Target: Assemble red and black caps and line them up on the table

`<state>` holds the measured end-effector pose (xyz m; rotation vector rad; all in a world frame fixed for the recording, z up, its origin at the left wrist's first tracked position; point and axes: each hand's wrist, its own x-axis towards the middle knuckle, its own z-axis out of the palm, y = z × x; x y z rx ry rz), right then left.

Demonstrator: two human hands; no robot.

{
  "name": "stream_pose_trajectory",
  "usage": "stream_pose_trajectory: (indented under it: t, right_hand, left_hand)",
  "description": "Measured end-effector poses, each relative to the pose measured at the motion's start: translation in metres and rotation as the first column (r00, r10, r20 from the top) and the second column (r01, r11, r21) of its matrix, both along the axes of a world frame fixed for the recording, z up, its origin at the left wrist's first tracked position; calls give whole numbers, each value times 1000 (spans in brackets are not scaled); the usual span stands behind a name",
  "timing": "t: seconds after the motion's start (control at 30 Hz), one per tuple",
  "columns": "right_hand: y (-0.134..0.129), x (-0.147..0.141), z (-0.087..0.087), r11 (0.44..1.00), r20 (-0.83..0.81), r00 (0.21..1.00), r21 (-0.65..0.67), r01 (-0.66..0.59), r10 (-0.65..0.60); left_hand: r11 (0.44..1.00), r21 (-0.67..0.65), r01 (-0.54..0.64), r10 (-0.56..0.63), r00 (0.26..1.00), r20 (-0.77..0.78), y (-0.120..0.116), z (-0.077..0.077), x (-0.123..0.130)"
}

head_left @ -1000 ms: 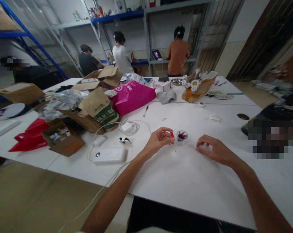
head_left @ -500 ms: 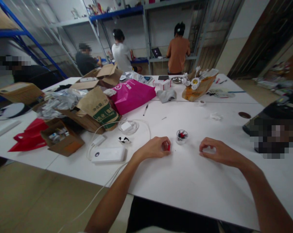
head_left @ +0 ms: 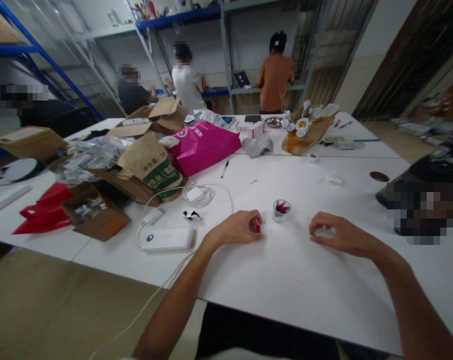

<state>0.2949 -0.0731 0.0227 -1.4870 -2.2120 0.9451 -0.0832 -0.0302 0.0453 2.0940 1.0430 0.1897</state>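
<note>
The clear cup (head_left: 282,215) now stands farther from the left hand (head_left: 241,227), the red piece (head_left: 258,229) tucked within its curl. The right hand (head_left: 335,232) has also edged away from the cup.

My left arm (head_left: 179,290) and right arm (head_left: 410,305) are bare and reach in from the near side. My left hand (head_left: 239,228) is curled, with its fingers bent and pointing right. My right hand (head_left: 339,234) is curled too, pointing left, in a round shape. My hands don't touch.

a small red piece (head_left: 258,228) is held near an upright clear cup (head_left: 281,217) of red-and-black bits (head_left: 282,207).
</note>
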Motion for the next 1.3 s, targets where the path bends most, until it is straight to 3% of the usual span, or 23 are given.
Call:
stream_pose_trajectory:
  t: [0.27, 0.5, 0.73, 0.97, 1.13, 1.3]
  right_hand:
    - [1, 0, -1, 1000, -6, 1000, 8, 19, -19]
    - [1, -3, 2, 1000, -3, 1000, 5, 29, -29]
    - [0, -6, 6, 999, -5, 999, 1, 49, -49]
    - [1, -4, 2, 999, -2, 999, 14, 42, -41]
    - [1, -2, -2, 999, 11, 999, 13, 43, -43]
    - [2, -2, -1, 999, -3, 999, -13, 53, -53]
  left_hand:
    - [998, -31, 46, -45, 998, 34, 5, -9, -5]
    - [973, 55, 226, -232, 954, 189, -16, -8, 18]
    - [983, 150, 105, -121, 988, 99, -16, -20, 29]
    - [978, 207, -32, 17, 997, 75, 2, -15, 8]
    - [975, 134, -177, 154, 974, 164, 11, -10, -6]
    - [994, 34, 108, -113, 972, 206, 6, -1, -6]
